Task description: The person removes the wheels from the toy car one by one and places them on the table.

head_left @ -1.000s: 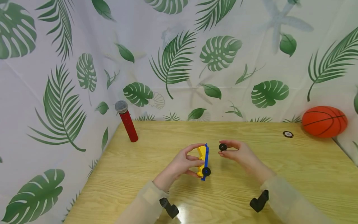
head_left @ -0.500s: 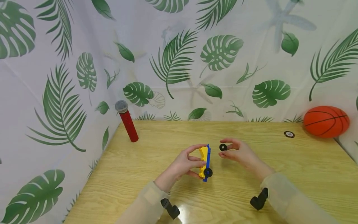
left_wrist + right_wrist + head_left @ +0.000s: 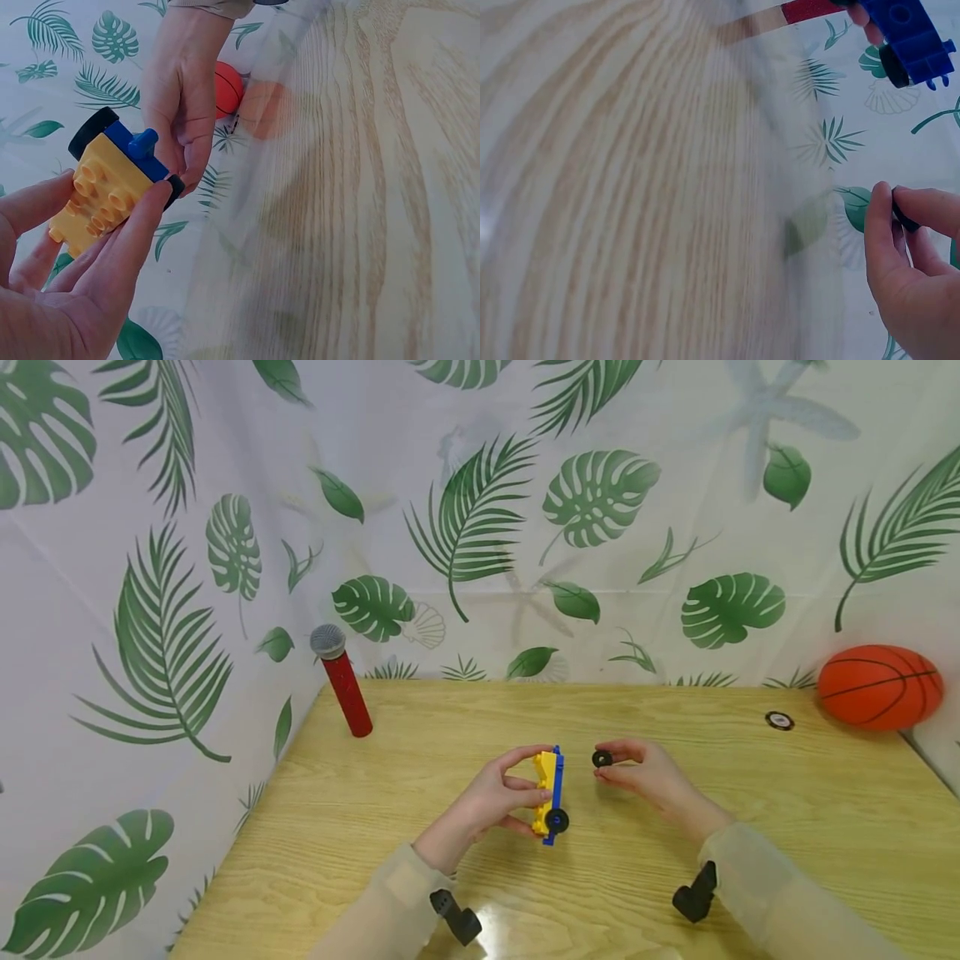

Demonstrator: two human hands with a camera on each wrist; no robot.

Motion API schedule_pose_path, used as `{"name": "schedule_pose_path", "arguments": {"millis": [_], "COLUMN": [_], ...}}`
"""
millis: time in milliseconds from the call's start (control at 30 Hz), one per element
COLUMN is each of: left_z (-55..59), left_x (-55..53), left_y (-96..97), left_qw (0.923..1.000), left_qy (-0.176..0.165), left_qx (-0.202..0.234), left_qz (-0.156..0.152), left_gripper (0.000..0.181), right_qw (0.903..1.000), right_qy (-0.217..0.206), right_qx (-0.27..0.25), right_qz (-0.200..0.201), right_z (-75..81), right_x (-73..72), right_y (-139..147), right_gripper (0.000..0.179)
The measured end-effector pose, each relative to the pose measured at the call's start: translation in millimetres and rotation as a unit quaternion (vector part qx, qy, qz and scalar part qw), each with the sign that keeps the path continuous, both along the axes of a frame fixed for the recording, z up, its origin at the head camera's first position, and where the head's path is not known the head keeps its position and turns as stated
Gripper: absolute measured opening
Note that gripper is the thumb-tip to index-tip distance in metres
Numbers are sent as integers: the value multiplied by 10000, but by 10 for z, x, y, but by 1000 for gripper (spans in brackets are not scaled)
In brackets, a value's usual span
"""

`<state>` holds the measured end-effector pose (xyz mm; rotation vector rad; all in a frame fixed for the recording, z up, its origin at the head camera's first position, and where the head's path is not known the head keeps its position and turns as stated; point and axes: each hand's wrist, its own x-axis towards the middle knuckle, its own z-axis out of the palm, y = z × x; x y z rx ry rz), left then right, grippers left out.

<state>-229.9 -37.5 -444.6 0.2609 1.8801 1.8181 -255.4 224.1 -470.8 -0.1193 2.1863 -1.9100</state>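
Note:
My left hand [image 3: 491, 797] holds a yellow and blue toy car [image 3: 557, 785] on its side above the table, fingers and thumb on the yellow studded part. Black wheels sit at the near end, with a blue hitch peg [image 3: 142, 144] between them in the left wrist view. Its blue underside [image 3: 911, 41] faces my right hand [image 3: 652, 777]. Between thumb and fingertips the right hand pinches a loose black toy wheel [image 3: 596, 760], a short gap from the car. In the right wrist view that wheel [image 3: 905, 213] shows edge-on, partly hidden by fingers.
A red microphone [image 3: 348, 695] with a grey mesh head stands at the table's back left. The orange basketball [image 3: 879, 687] rests in the back right corner, beside a black and white round chip [image 3: 780, 721]. Leaf-printed cloth [image 3: 480, 652] hangs behind and to the left of the wooden table [image 3: 420, 727].
My right fingers have drawn closer together on the wheel, which has turned a little. The car has shifted slightly right in the head view, still in my left hand.

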Motion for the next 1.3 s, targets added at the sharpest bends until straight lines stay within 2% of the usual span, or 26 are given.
{"name": "schedule_pose_path", "arguments": {"millis": [100, 267, 800, 1167, 1300], "left_z": [1, 3, -38, -50, -46], "left_x": [2, 9, -7, -6, -5], "left_y": [-6, -13, -6, -13, -16], "left_qw": [10000, 10000, 10000, 9999, 9999], "left_qy": [-6, -31, -84, -72, -73], "left_qx": [16, 24, 40, 94, 104], "left_qz": [-4, -4, 29, 7, 1], "left_gripper": [57, 57, 57, 58, 57], "right_qw": [9999, 9989, 9964, 9972, 9965], "right_qy": [-139, -283, -259, -625, -724], "right_qx": [9, 353, 801, 404, 410], "right_qz": [-61, -135, -80, -37, 29], "right_z": [-13, -32, -149, -177, -200], "right_x": [-18, -43, -102, -109, -115], "right_y": [-3, -5, 63, 72, 90], "right_gripper": [50, 48, 41, 47, 48]}}
